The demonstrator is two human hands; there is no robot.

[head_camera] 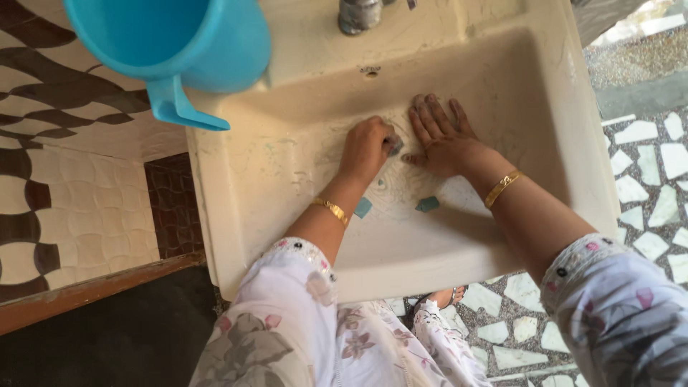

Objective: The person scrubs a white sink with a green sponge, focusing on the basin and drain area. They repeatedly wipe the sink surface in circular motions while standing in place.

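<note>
My left hand is closed around a small dark scrubbing piece and presses it on the bottom of a cream wash basin. My right hand lies flat beside it, fingers spread on the basin floor. Soapy streaks cover the basin around both hands. Two small teal bits, one teal bit by my left wrist and another teal bit under my right wrist, lie in the basin. A gold bangle sits on each wrist.
A blue plastic mug with a handle stands on the basin's back left corner. A metal tap rises at the back rim. A patterned tiled wall is at left, and a stone-chip floor lies at right and below.
</note>
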